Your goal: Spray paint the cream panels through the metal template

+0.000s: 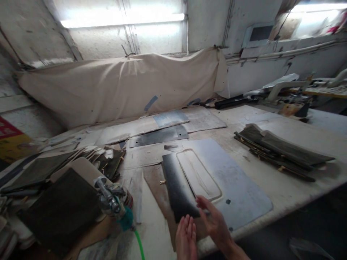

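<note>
My left hand (186, 236) is raised near the table's front edge, fingers stretched out and holding nothing. Just right of it, my right hand (215, 222) has its fingers apart and slightly bent, with nothing visible in them. It is nearest to the lower corner of a rounded rectangular outline. Before both hands lies a black panel (179, 195) with a small gold zipper pull (162, 182) at its left edge. A pale grey sheet (235, 180) covers its right part, and through the rounded frame (199, 173) a light, creased surface shows.
A spray gun (111, 198) with a green hose (139, 243) stands left of my hands. Dark green pieces (65, 209) are piled at the left, and a stack of zippered dark pieces (279, 148) lies at the right. A beige cloth (130, 86) hangs behind the table.
</note>
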`<state>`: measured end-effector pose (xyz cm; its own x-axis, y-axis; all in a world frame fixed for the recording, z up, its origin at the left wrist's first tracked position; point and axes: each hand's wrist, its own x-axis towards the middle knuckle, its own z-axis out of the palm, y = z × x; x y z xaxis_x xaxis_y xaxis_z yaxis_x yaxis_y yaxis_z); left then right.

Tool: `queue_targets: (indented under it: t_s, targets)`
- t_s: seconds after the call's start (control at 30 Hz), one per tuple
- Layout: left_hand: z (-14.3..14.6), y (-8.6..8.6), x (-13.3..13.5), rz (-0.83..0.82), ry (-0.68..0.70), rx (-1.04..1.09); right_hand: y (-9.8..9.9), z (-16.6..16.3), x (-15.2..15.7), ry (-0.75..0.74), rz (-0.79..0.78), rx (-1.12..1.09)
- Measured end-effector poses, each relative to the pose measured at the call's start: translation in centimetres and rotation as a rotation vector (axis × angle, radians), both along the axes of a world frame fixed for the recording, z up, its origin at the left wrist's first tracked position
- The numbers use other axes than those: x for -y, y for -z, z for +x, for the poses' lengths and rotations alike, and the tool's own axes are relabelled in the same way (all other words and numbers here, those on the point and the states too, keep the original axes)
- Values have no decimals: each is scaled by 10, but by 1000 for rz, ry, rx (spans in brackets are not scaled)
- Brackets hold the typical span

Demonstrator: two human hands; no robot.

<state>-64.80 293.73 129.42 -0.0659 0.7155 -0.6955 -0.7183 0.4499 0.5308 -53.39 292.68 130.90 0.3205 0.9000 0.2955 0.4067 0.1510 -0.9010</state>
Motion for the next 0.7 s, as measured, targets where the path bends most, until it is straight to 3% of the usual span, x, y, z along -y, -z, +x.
queue_targets:
  t_s: [0.13,0.23,0.33,0.5,0.7]
  targets:
    - [58,-2,16,-134,-49,180,65,117,47,118,-64,391]
    - [98,0,39,-201,-43,166,89,169,63,49,-134,664]
    - [131,-1,51,-154,-107,109,90,194,69,-27,-166,731]
    - [161,-5,43,-102,-142,68,78,215,75,-105,-200,793]
    - [176,22,24,102,-65,-170,78,228,63,-119,-254,815]
